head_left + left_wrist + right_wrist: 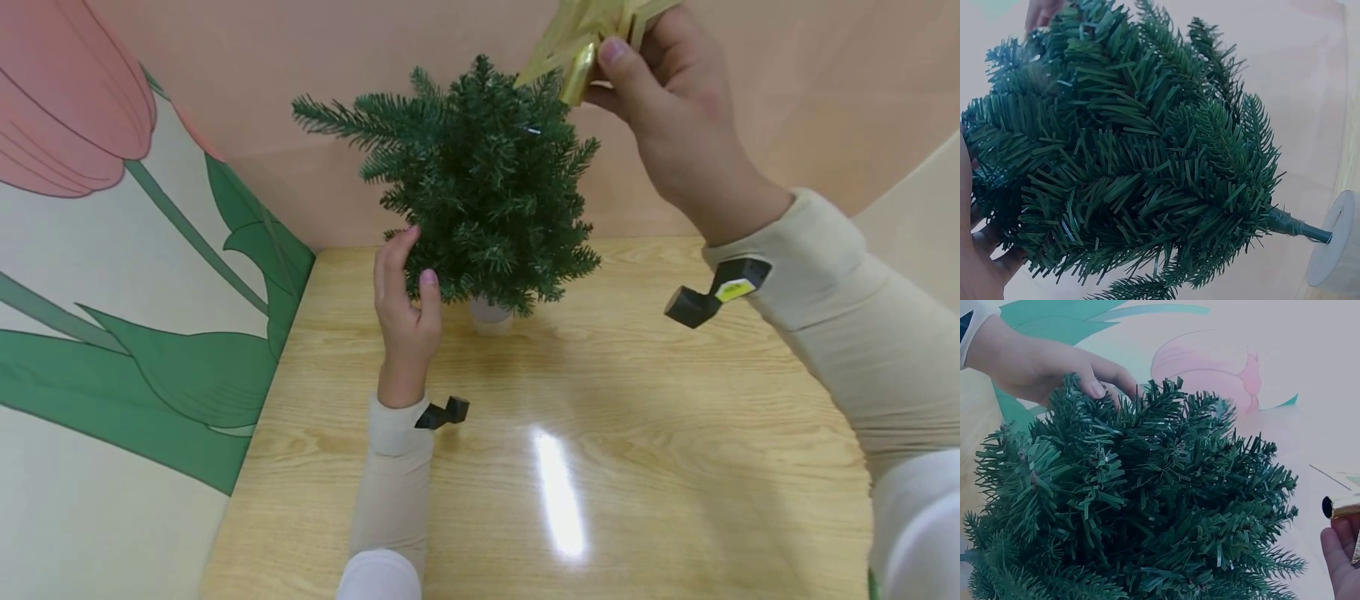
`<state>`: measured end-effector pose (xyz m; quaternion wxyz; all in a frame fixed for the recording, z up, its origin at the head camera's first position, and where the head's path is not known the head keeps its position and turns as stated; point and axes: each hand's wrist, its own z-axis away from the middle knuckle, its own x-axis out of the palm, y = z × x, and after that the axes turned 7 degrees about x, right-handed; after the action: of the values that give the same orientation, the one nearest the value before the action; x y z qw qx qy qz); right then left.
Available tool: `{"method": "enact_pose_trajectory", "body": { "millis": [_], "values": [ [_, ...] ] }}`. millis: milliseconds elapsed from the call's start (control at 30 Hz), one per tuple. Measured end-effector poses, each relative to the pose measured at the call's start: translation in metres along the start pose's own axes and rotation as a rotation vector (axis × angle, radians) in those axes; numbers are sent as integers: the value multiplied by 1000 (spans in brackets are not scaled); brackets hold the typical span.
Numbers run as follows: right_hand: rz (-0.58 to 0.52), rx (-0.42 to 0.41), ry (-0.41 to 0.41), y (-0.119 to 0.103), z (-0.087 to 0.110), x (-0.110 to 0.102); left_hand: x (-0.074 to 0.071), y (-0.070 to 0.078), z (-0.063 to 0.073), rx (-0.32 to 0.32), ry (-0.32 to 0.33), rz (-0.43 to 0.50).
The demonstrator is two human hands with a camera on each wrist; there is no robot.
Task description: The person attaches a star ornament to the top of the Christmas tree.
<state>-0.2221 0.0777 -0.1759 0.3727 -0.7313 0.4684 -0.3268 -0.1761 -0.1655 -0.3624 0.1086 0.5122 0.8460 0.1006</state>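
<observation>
1. The right hand (678, 125) pinches a gold ornament (566, 37) between thumb and fingers, near the top of the green tree (487, 183), apart from it in the right wrist view.
2. The left hand (408, 308) is loosely curved, thumb and fingers apart, at the tree's side; no firm grip shows, and I cannot tell how hard it touches the branches.
3. For good handling, I would pinch close to the gold tube (579, 75), sparing the thin points, and use the left hand to steady the tree lightly without crushing needles.
4. The tube's end looks dark and hollow; its inside cannot be made out.
5. The pale round base (1335, 244) takes the tree's stem (1300, 228) in its top and stands on the wooden table (637, 400).
</observation>
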Motion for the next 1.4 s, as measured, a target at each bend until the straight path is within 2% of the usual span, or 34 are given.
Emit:
{"method": "enact_pose_trajectory", "body": {
  "millis": [67,233,667,1067,1400],
  "values": [
    [-60,46,12,-2,0,3,0,0,0,-2,1,0],
    [-96,74,18,-4,-1,7,0,0,1,-3,2,-1],
    [-30,62,-9,1,-4,9,0,-1,1,5,-2,-4],
    [-108,88,8,6,-8,13,1,-1,0,22,8,0],
    [-102,92,-3,11,-10,12,0,-2,0,8,-8,-3]
  ]
}}
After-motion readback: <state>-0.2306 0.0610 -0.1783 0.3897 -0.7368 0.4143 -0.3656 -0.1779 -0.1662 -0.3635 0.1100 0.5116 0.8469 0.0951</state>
